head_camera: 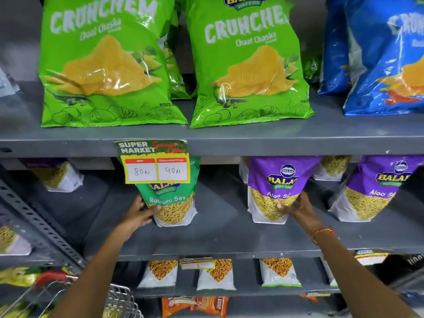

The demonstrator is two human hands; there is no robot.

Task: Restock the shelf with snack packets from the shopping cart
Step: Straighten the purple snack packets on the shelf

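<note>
On the middle grey shelf point(218, 235) a green Ratlami Sev packet point(174, 203) stands upright, and my left hand point(140, 214) grips its lower left side. To the right stands a purple Aloo Sev packet point(273, 187); my right hand point(296, 207) holds its lower right side, thumb across the front. The wire shopping cart point(114, 299) with a red handle shows at the bottom left, with yellow packets beside it.
Another purple packet point(371, 191) stands at the right. Large green Crunchem bags point(107, 65) and blue bags point(385, 53) fill the shelf above. A price tag point(156, 164) hangs over the green packet. Smaller packets point(215, 274) line the lower shelf. A slotted metal upright point(39, 221) runs at left.
</note>
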